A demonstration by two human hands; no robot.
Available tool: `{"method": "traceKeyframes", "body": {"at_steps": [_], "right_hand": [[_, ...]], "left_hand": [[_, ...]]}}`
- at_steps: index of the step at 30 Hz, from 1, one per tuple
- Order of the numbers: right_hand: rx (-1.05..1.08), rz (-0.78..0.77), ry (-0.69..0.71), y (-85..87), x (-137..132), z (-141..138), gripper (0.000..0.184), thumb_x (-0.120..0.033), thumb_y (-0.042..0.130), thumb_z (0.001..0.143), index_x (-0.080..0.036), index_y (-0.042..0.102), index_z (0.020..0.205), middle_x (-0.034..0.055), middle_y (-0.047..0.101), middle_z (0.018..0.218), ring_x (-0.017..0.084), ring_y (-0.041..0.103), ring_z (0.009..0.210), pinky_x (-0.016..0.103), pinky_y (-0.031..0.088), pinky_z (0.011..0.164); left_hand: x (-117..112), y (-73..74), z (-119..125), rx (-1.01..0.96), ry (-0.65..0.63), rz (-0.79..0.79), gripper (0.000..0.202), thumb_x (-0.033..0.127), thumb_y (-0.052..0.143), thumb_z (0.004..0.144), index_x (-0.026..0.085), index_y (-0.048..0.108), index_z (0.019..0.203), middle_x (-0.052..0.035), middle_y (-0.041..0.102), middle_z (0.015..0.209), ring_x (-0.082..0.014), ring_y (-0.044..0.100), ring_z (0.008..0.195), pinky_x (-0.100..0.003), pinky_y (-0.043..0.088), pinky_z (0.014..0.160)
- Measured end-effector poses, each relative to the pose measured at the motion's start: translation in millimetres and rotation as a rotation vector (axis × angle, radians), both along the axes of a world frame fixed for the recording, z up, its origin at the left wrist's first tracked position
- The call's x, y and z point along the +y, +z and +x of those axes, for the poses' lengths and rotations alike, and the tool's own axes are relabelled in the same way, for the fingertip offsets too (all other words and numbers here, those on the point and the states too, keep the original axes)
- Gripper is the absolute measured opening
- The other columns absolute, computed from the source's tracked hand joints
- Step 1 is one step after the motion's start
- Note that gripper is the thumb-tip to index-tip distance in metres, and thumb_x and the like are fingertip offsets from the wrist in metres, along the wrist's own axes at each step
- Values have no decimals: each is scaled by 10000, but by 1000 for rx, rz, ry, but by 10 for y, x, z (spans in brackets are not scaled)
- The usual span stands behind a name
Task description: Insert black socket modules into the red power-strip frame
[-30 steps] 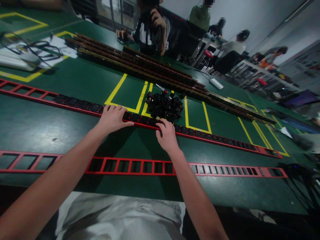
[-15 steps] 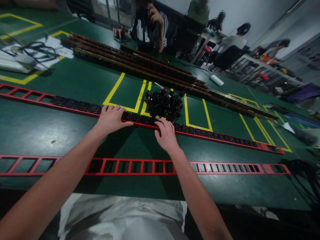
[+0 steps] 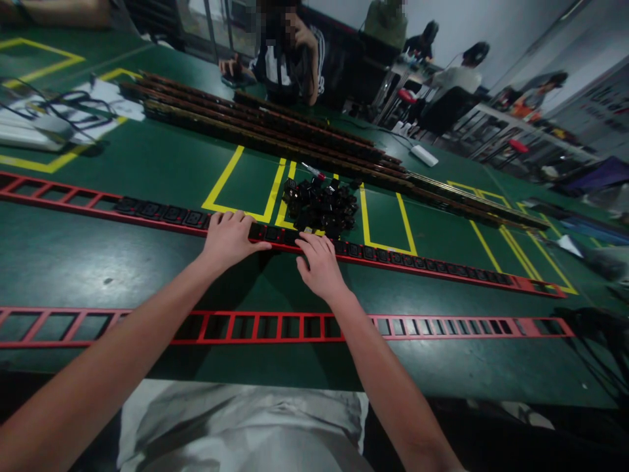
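Observation:
A long red slotted rail [image 3: 280, 248] runs across the green table, with black sockets [image 3: 174, 214] seated along much of its length. My left hand [image 3: 230, 239] grips it left of centre, fingers over the far edge and thumb along the near side. My right hand [image 3: 322, 265] rests its fingertips on the rail's top, thumb apart in front of it; no loose part shows in that hand. Just behind the rail lies a pile of loose black sockets [image 3: 322, 203]. Nearer me, a second red rail [image 3: 289, 341] with bare slots lies partly under my forearms.
Several long dark rails [image 3: 275, 131] lie stacked behind the pile, a red-tipped pen [image 3: 313, 172] beside them. Yellow tape [image 3: 223, 177] marks the green table [image 3: 147, 275]. Cables [image 3: 73, 108] lie at left. A person [image 3: 289, 59] sits opposite; others work farther back.
The rail with sockets has shifted slightly right, and my left hand moved along with it. My right hand has slid a little left along the rail.

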State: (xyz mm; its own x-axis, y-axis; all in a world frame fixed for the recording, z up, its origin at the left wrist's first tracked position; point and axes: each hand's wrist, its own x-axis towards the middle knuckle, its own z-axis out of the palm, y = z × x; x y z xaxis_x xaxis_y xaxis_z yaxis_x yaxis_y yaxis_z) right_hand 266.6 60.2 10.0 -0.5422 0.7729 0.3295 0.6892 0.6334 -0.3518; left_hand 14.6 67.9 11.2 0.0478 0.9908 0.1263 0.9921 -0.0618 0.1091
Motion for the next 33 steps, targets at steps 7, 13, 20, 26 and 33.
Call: {"method": "traceKeyframes", "body": {"at_steps": [7,13,20,26,33], "right_hand": [[-102,-13,-22,28,-50,-78,473,-190,540,968,-110,603,1429,171,572,1530,304,472,1459,553,249,1287],[-148,-75,-11,4,-48,-80,470,-198,547,971,-157,604,1436,145,589,1513,293,471,1451,567,215,1292],[-83,-42,-86,-54,-1,36,418,-192,545,955,-172,654,1358,144,568,1522,292,457,1455,536,265,1267],[-128,-49,-289,-19,34,124,440,-117,590,909,-206,659,1334,153,586,1463,325,458,1415,553,342,1198],[-148,-41,-358,-16,59,188,428,-106,656,910,-271,658,1305,107,587,1479,319,469,1394,599,353,1173]], "left_hand": [[-26,-5,253,-5,-36,21,644,686,620,891,149,696,1239,-207,699,1237,-410,570,1229,-518,364,1055],[21,-10,119,-32,-114,-26,611,657,598,911,169,682,1268,-196,696,1281,-414,577,1246,-536,378,1048],[23,76,-290,-12,-63,-109,630,662,662,861,204,667,1293,-180,662,1364,-399,555,1298,-545,364,1097],[69,109,-560,100,35,-193,688,746,656,849,171,677,1225,-154,686,1290,-350,580,1244,-490,411,1061],[112,93,-540,174,53,-218,646,738,662,858,213,679,1235,-121,696,1280,-305,586,1238,-419,428,1008]]}}
